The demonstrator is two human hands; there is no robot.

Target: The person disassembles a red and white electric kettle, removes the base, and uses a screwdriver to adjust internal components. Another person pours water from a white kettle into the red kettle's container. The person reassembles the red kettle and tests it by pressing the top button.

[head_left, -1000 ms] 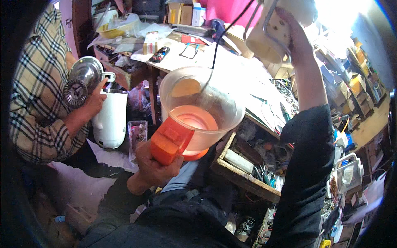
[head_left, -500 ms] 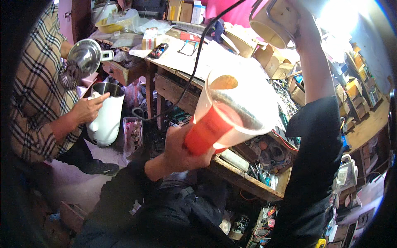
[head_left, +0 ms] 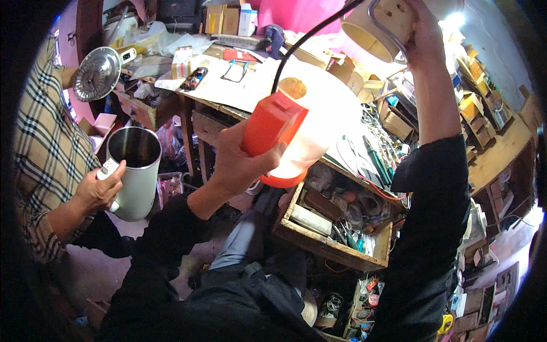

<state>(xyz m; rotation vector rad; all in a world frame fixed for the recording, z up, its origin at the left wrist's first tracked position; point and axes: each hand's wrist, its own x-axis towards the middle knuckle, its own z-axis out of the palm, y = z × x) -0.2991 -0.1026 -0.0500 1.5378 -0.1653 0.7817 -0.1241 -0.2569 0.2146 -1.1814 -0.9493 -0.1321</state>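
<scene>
My left hand (head_left: 236, 165) is closed around the orange-red handle of a jug-like vessel (head_left: 276, 122). Its pale, translucent body is washed out by light, and an orange band (head_left: 288, 181) runs along the lower end. At the upper right, my raised right hand (head_left: 421, 34) grips a cream, hollow cylindrical fixture (head_left: 367, 37) with a bent metal bracket. Part of that fixture is cut off by the top edge. At the left, a person in a plaid shirt holds a tall white electric jug (head_left: 137, 185) by its handle and a round metal lid (head_left: 98, 74) in the other hand.
A cluttered workbench (head_left: 219, 85) lies ahead, with paper and small boxes on it. Below it, an open wooden drawer (head_left: 336, 248) holds tools and parts. A black cable (head_left: 302, 43) hangs across. Shelves with cartons (head_left: 484, 108) fill the right side.
My left hand has turned the vessel, so its wide rim no longer faces me. The other person's white jug and metal lid have shifted left, the lid now showing its flat round face.
</scene>
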